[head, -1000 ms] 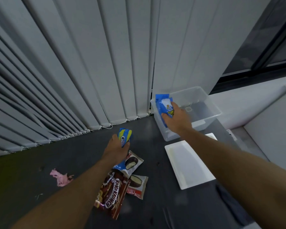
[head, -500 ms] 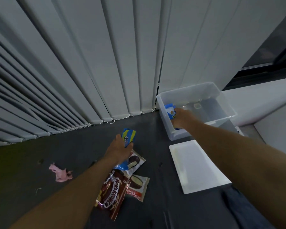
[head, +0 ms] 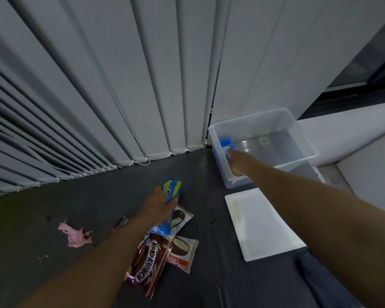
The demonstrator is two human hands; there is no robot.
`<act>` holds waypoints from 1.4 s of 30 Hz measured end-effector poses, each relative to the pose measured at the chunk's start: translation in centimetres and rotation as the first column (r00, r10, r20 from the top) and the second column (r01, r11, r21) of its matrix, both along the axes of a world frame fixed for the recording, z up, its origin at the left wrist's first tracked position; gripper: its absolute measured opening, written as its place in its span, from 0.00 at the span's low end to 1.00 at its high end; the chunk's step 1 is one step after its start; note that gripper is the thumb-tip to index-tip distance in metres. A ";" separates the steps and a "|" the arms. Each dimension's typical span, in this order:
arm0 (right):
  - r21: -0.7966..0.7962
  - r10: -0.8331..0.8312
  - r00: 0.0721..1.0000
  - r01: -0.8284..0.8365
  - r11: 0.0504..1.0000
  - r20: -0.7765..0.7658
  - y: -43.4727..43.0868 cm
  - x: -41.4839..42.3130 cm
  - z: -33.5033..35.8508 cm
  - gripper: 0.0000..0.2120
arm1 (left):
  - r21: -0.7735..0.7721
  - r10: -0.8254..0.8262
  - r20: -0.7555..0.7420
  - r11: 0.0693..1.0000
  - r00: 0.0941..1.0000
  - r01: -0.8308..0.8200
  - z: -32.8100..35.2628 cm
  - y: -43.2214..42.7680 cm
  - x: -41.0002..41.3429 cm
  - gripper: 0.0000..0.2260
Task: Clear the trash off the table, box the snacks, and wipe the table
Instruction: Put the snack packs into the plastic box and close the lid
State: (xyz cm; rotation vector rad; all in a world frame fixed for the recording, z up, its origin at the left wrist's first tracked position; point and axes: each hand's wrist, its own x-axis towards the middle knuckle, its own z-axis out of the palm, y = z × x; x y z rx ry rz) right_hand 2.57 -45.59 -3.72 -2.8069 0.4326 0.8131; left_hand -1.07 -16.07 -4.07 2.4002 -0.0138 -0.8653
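Head view: right hand (head: 237,162) is down inside the clear rectangular plastic box (head: 298,124) at the table's far right corner, fingers closed on a blue foil snack packet (head: 226,143) near the left wall, not released yet. Left hand (head: 158,207) grips a blue-and-yellow cookie packet (head: 173,190) at the far end of the snack pile. On the dark grey table (head: 98,196): brown Koko Krunch bag (head: 147,261), one white choco-pie packet (head: 180,218), a second choco-pie packet (head: 183,252), all overlapping. Flat white lid (head: 260,225) lies just beside the box, off. Trash uncleared: crumpled pink scrap (head: 75,235), small dark wrapper (head: 121,221). My read: boxing barely started, four snacks to go, then trash and wipe; no cloth I can identify
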 end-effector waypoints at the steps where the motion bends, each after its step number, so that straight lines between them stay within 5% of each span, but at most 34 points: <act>1: 0.002 -0.037 0.997 0.037 0.999 0.067 0.2 -0.3 0.8 0.17 | -0.004 -0.009 0.011 1.000 1.000 0.009 0.3 0.0 0.1 0.15; 10: 0.109 -0.161 0.840 0.122 0.987 0.518 2.1 -5.3 5.3 0.19 | -0.120 0.026 0.153 0.993 0.988 -0.008 4.7 0.1 -0.7 0.14; 14: 0.149 -0.193 0.823 0.132 0.980 0.534 3.7 -8.5 7.4 0.31 | -0.092 0.002 0.201 0.996 0.980 0.016 7.0 0.8 -1.7 0.14; 30: 0.182 -0.318 0.810 0.261 0.948 0.492 7.3 -18.3 11.7 0.32 | -0.215 -0.032 0.283 0.972 0.958 0.096 12.1 0.3 -4.6 0.14; 42: 0.208 -0.369 0.808 0.306 0.929 0.459 2.8 -19.6 11.5 0.33 | -0.145 -0.055 0.346 0.983 0.937 0.111 13.5 -5.1 -4.9 0.18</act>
